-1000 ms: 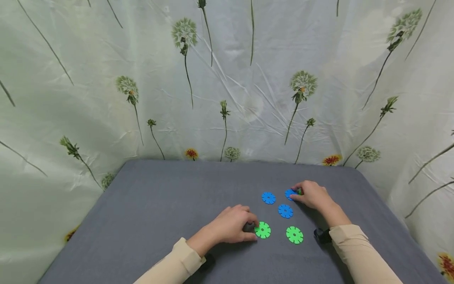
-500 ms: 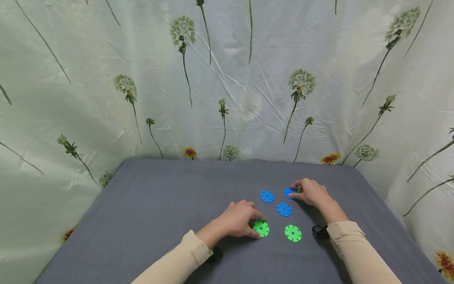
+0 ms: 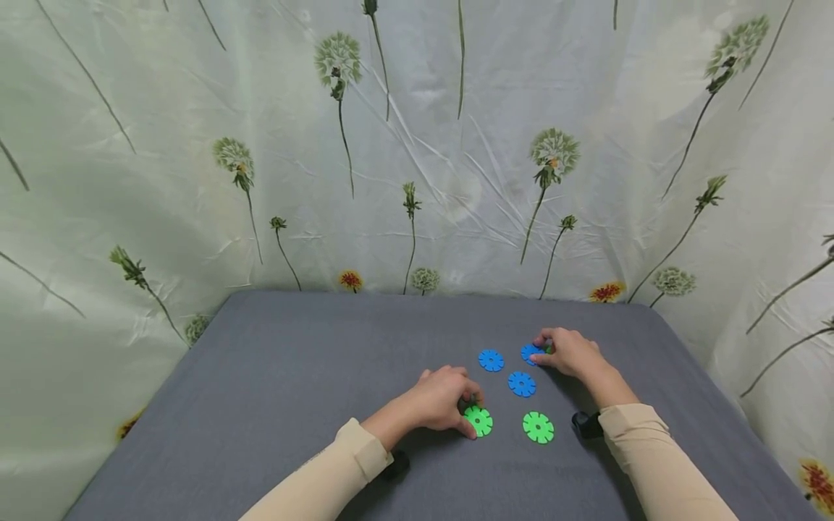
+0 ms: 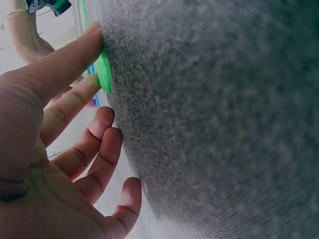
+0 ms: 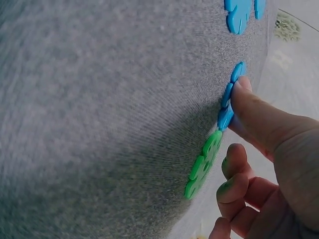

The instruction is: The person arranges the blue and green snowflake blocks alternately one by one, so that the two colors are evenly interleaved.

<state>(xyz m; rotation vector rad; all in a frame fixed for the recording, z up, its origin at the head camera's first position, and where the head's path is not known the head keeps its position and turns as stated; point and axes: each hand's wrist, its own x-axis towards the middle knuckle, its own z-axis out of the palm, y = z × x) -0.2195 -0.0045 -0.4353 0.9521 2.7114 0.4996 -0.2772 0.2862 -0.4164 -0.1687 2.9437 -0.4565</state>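
Observation:
Thumb and index finger of my left hand (image 3: 435,401) pinch opposite edges of a flat green notched disc (image 3: 481,421) at the tablecloth; its other fingers are loosely bent, as the left wrist view shows. Farther back on the right, my right hand (image 3: 573,356) grips a blue notched disc (image 3: 529,353) by its edges, thumb on the near side. Right beside that blue disc lies another green disc (image 5: 204,164), mostly hidden by the right hand in the head view.
Two more blue discs (image 3: 491,360) (image 3: 522,384) lie between the hands. A further green disc (image 3: 538,428) lies nearer the front. Grey cloth covers the table (image 3: 293,376), and a dandelion-print curtain (image 3: 456,145) hangs behind it.
My left hand has moved right, from the left side of the near green disc to a hold on its edges. The right hand has stayed at its blue disc.

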